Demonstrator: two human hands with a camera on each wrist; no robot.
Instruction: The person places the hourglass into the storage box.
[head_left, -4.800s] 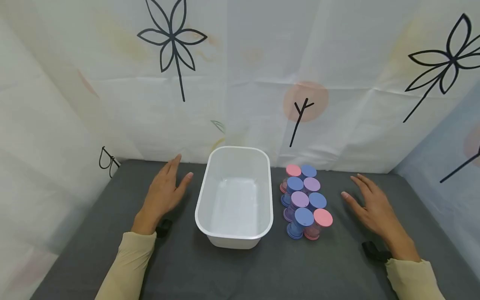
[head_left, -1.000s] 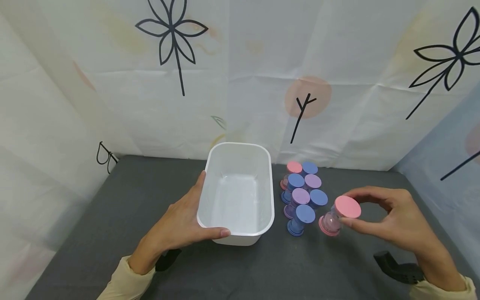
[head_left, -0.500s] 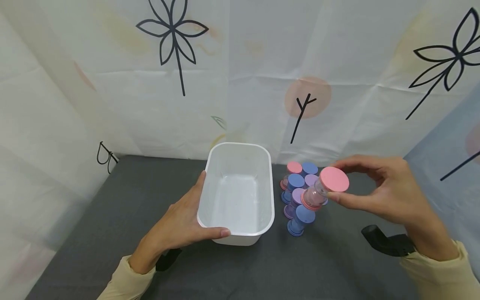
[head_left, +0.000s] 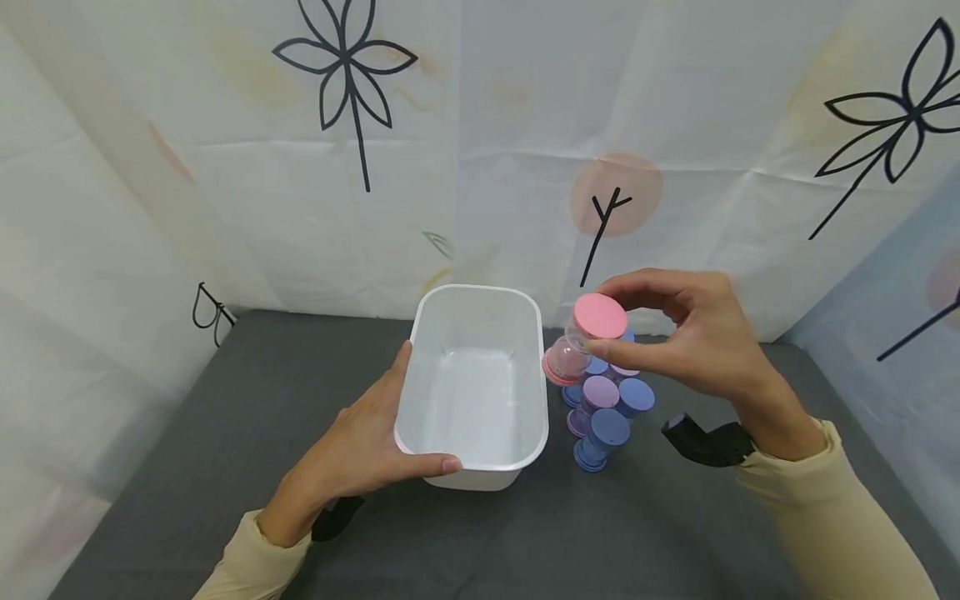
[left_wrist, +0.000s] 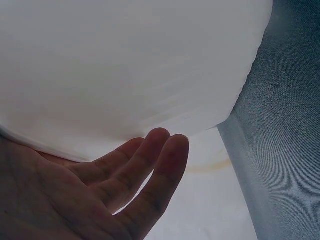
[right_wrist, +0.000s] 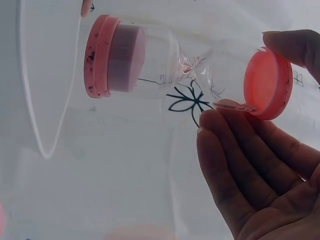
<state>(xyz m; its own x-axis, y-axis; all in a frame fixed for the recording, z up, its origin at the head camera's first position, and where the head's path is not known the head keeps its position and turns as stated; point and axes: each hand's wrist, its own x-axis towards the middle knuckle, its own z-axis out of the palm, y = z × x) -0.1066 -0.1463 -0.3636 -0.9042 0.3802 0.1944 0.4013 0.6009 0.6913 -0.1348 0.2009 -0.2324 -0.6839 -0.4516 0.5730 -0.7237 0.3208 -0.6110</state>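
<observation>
My right hand [head_left: 697, 342] pinches a pink-capped sand timer [head_left: 568, 358] by its upper cap. The timer is tilted, its lower end beside the right rim of a white plastic tub [head_left: 480, 481]. In the right wrist view, pinkish sand [right_wrist: 126, 57] sits at the far end of its clear glass. My left hand [head_left: 367, 446] grips the tub's near left corner, thumb on the front and fingers along the side. Right of the tub stand more sand timers, among them a blue one [head_left: 610, 427] and a purple one [head_left: 600, 393]; the back ones are partly hidden.
A dark grey cloth [head_left: 495, 550] covers the table. White fabric [head_left: 510, 108] with flower drawings hangs behind and at the sides. Another blue timer [head_left: 636, 395] stands at the right of the group.
My right hand has lifted the pink sand timer from the group's front right and carried it left and back toward the tub. My left hand came to the tub earlier and stays there.
</observation>
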